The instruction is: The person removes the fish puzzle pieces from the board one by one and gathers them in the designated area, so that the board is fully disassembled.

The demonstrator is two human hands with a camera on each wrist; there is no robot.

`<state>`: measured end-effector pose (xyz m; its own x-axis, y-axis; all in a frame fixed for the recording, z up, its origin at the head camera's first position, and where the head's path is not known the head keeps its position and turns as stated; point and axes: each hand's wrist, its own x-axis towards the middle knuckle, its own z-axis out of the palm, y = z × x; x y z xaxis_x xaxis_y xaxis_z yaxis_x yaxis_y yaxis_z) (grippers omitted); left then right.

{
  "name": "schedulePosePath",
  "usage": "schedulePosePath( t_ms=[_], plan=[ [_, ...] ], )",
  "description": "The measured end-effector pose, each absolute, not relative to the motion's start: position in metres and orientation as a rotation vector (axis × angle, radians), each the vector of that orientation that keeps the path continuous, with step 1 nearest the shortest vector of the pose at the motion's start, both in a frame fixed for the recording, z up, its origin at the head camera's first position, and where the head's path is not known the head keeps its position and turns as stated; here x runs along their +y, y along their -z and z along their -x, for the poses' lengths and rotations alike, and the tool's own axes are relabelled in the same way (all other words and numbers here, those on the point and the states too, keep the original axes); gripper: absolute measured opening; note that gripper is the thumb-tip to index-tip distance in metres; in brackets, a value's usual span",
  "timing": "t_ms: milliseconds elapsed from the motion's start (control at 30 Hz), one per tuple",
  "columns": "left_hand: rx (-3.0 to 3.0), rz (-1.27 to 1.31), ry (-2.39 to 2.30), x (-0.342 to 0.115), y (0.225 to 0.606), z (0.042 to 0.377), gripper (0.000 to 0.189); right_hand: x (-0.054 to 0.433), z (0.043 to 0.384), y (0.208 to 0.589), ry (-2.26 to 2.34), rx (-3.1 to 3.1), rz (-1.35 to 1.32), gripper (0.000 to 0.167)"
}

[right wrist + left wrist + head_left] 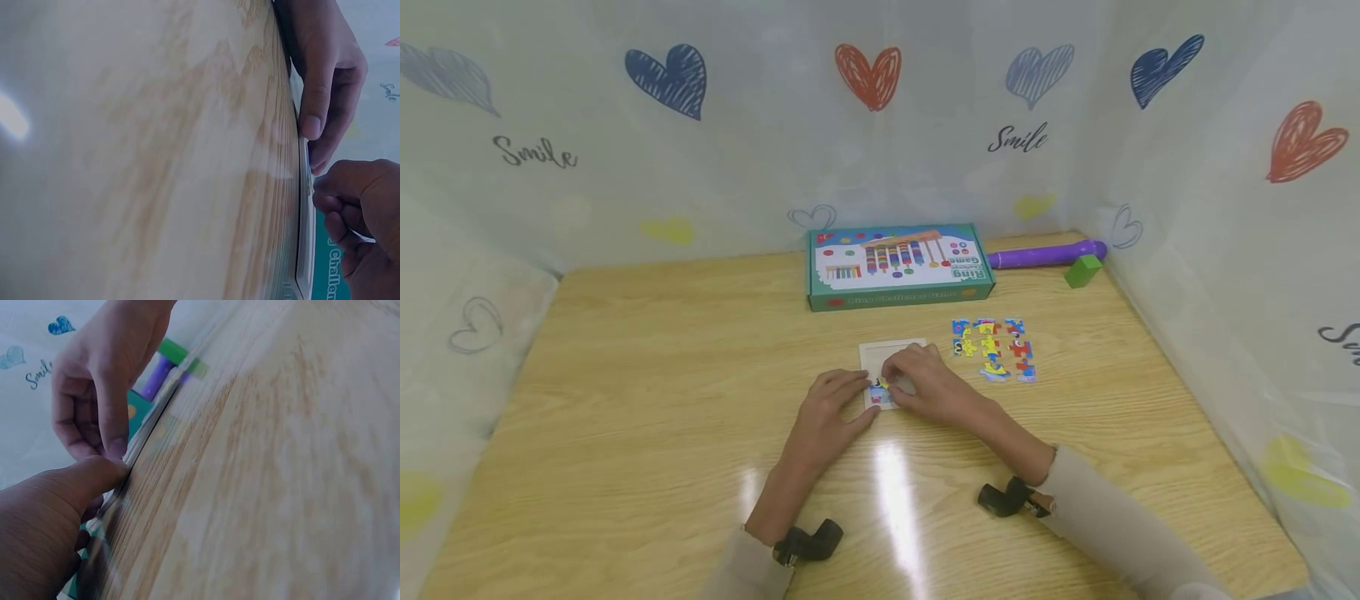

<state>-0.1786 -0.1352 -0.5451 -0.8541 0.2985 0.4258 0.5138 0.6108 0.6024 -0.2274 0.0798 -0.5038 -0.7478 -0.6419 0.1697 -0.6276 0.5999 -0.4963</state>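
A small square puzzle tray [891, 343] lies on the table, with colourful pieces [878, 397] along its near edge. My left hand [827, 417] rests at the tray's near left corner, fingertips on the left side and thumb at the front edge. Over the tray, my right hand [928, 383] has thumb and index pinching a small yellow puzzle piece [883, 382], mostly covered by the fingers. In the left wrist view the right hand [112, 369] reaches down close to the left thumb. Loose puzzle pieces [990, 343] lie in rows right of the tray.
A green Ring Challenge Game box [898, 265] stands at the back. Beside it lies a purple stick [1041, 254], with a green block [1082, 271] in front of its end. A white curtain [760, 167] printed with hearts borders the wooden table [662, 375] at back and sides.
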Motion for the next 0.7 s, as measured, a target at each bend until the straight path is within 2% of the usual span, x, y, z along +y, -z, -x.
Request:
schedulePosePath(
  t_ms=[467,700],
  plan=[
    [-2.580,0.648,1.087,-0.1337,0.5404,0.1781,0.039,0.0778,0.2295,0.5059,0.810,2.823,1.183,0.017],
    [-2.582,0.653,1.080,-0.1345,0.5404,0.1786,0.038,0.0776,0.2310,0.5088,0.822,2.812,1.131,0.016]
  ],
)
